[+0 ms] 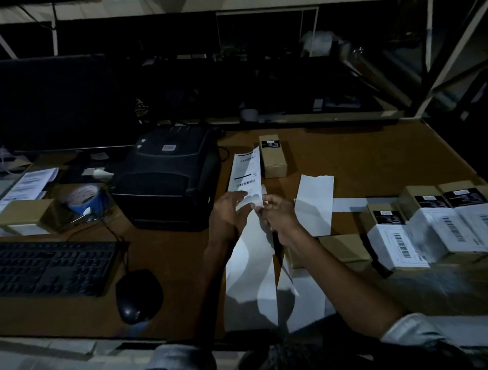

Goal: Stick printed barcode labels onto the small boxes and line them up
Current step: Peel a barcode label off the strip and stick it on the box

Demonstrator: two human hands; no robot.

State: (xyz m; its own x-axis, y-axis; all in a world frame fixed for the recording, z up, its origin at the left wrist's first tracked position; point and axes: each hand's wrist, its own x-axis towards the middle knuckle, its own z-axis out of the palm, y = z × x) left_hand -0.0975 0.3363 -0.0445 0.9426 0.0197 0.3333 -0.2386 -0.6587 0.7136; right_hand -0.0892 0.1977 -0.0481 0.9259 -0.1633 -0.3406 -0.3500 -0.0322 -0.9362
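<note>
Both of my hands meet over the brown wooden desk: my left hand pinches the lower edge of a white printed barcode label, and my right hand grips the blank white backing strip trailing toward me. 1 unlabelled small brown cardboard box waits just beyond the label, beside the black label printer. Labelled boxes sit in a row at right. I judge the peeling label could curl and stick to itself or tear.
</note>
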